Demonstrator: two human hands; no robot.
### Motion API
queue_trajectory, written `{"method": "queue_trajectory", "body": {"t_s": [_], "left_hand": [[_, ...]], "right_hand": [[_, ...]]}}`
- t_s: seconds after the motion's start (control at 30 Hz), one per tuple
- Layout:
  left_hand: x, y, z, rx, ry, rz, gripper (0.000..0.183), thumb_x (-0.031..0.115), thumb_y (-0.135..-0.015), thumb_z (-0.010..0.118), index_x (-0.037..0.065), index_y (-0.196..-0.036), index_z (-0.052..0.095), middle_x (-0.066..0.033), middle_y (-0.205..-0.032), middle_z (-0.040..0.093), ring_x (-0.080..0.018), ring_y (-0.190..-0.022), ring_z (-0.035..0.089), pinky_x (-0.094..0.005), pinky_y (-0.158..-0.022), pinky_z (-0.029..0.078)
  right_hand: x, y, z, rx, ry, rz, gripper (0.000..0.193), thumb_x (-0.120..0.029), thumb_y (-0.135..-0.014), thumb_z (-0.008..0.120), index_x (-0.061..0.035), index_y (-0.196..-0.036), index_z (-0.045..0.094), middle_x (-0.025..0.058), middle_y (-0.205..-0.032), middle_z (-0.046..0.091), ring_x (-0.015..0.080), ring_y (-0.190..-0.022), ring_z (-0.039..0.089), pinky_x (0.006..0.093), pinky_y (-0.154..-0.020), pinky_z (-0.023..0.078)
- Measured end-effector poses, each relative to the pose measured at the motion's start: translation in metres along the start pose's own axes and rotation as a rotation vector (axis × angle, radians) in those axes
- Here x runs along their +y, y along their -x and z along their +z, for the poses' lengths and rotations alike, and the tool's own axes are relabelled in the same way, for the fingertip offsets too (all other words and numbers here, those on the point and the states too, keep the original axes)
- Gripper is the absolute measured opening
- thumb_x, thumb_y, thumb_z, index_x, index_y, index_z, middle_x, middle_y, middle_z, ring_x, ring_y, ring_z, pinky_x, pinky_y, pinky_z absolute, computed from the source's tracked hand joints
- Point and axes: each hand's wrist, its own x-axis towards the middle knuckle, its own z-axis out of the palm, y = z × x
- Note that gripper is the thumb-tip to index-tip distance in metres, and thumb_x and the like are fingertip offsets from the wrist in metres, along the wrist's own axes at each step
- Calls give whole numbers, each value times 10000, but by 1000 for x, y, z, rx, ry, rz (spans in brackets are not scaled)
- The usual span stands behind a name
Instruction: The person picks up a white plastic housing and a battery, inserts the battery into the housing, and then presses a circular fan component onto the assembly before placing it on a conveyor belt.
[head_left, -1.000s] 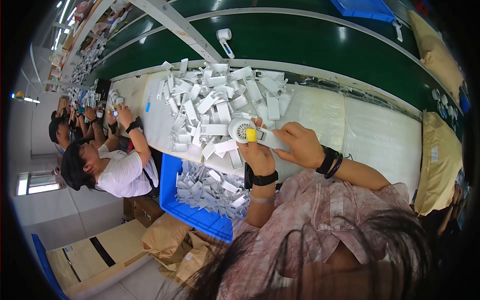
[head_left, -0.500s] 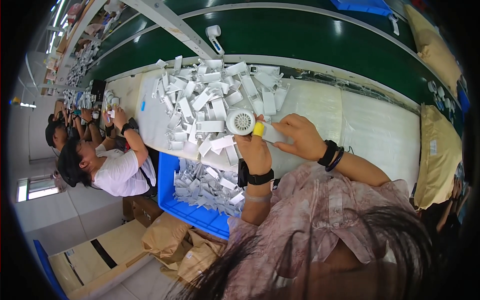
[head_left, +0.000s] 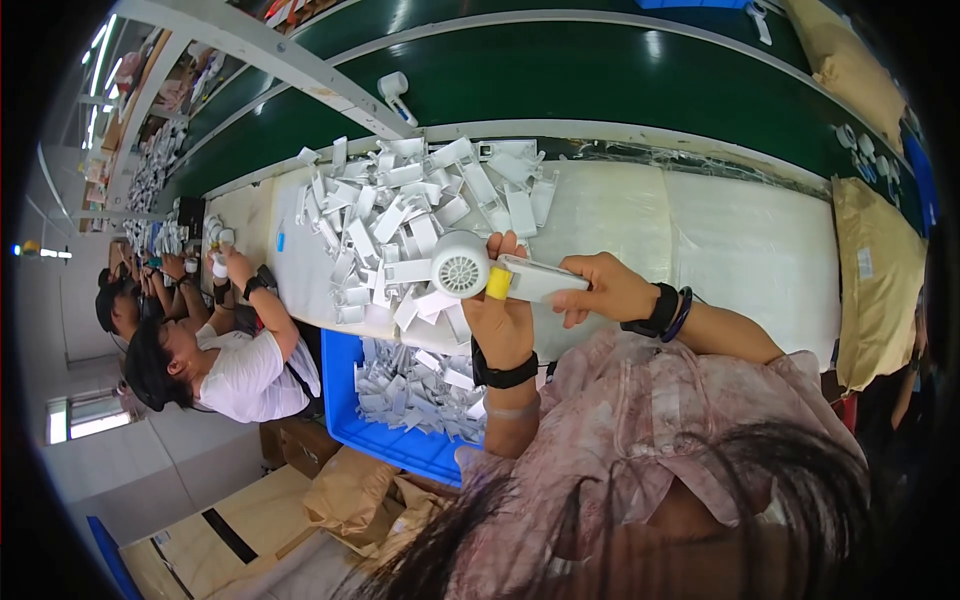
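A white handheld fan [head_left: 461, 272] with a round slotted grille lies across my hands above the bench. My left hand [head_left: 503, 328] supports it from below near the neck, fingers showing behind it; a yellow cover [head_left: 498, 283] wraps the thumb, which presses on the fan. At the other end, my right hand [head_left: 612, 290] grips the tip of the flat handle [head_left: 540, 279] between thumb and fingers. Just left of and beyond the fan spreads a heap of loose white plastic housing parts [head_left: 425, 232].
A blue bin [head_left: 345, 415] of small white parts stands below the bench's left side. Beyond the bench runs a green conveyor [head_left: 540, 75] carrying another fan [head_left: 396, 95]. A metal post [head_left: 290, 70] slants over it. Co-workers [head_left: 225, 365] sit at left; a brown sack [head_left: 875, 290] stands at right.
My right hand has shifted from lying over the handle to gripping its tip. The fan has tilted, so its handle's side shows. The whole view has shifted slightly.
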Motion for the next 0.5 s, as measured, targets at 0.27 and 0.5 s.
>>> {"method": "queue_trajectory", "body": {"t_s": [0.27, 0.5], "left_hand": [[2, -4, -11, -153, 105, 8, 459, 272, -954, 587, 40, -1329, 460, -111, -1299, 542, -243, -1203, 545, -397, -1039, 445], [2, -4, -11, -185, 318, -82, 412, 108, -949, 573, 27, -1335, 457, -124, -1322, 529, -254, -1195, 558, -403, -1041, 468]], "right_hand": [[-11, 19, 5, 59, 237, -295, 340, -273, -905, 679, 7, -1076, 591, 82, -873, 690, 112, -777, 694, 248, -669, 528], [-10, 29, 3, 12, 23, -302, 294, -232, -938, 625, -1, -1113, 580, 80, -860, 710, 101, -713, 672, 241, -618, 496]]}}
